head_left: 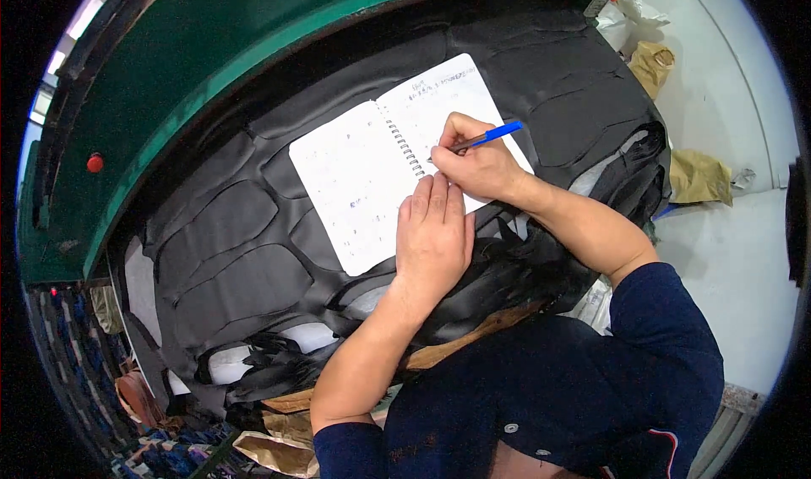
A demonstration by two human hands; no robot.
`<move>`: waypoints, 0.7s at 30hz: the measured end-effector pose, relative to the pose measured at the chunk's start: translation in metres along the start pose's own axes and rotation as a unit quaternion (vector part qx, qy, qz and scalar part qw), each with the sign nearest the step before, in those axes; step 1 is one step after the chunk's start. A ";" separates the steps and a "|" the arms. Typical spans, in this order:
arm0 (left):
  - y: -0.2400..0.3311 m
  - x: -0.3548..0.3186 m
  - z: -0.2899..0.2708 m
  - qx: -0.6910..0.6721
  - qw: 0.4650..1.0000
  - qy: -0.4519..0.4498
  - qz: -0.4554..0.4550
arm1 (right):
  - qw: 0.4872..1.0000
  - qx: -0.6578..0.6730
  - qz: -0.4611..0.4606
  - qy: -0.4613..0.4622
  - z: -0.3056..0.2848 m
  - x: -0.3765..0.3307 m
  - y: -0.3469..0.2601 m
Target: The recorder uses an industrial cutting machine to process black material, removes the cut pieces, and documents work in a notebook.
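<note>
A spiral-bound notebook (338, 192) lies spread on black sheet material, with small handwriting on both white pages. My right hand (480, 166) rests on the right page, its fingers closed round a pen (494, 134) with a blue cap end. The pen's tip points down to the paper near the wire binding. Flat across the lower part of the notebook lies my left hand (433, 234), fingers stretched out, just below the right hand. Nothing shows in the left hand; its palm is hidden.
Layered black sheets (236, 285) with cut outlines cover the work surface and bunch up at the near edge. Behind stands a green machine frame (211, 90) with a red button (95, 163). Brown paper packaging (699, 176) lies at the right on a pale floor (718, 259).
</note>
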State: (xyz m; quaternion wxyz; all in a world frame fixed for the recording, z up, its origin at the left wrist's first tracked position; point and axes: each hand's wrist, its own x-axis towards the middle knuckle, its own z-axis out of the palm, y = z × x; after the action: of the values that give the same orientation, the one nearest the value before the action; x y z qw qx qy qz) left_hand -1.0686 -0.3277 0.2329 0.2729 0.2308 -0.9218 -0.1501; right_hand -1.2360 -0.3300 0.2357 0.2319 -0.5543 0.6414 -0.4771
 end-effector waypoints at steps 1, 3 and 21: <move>-0.001 0.000 0.000 0.001 1.000 0.000 0.000 | 1.000 0.007 0.014 -0.001 0.000 0.000 -0.001; -0.001 -0.001 0.002 0.003 1.000 0.001 -0.003 | 1.000 0.014 0.026 -0.002 0.001 0.000 -0.001; -0.002 -0.001 0.000 -0.011 1.000 0.015 0.006 | 0.999 0.025 0.013 0.022 0.001 -0.001 0.000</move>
State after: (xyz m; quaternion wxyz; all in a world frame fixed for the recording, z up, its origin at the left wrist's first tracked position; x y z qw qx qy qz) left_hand -1.0674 -0.3289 0.2319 0.2896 0.2249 -0.9174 -0.1549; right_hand -1.2346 -0.3300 0.2349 0.2376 -0.5294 0.6416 -0.5017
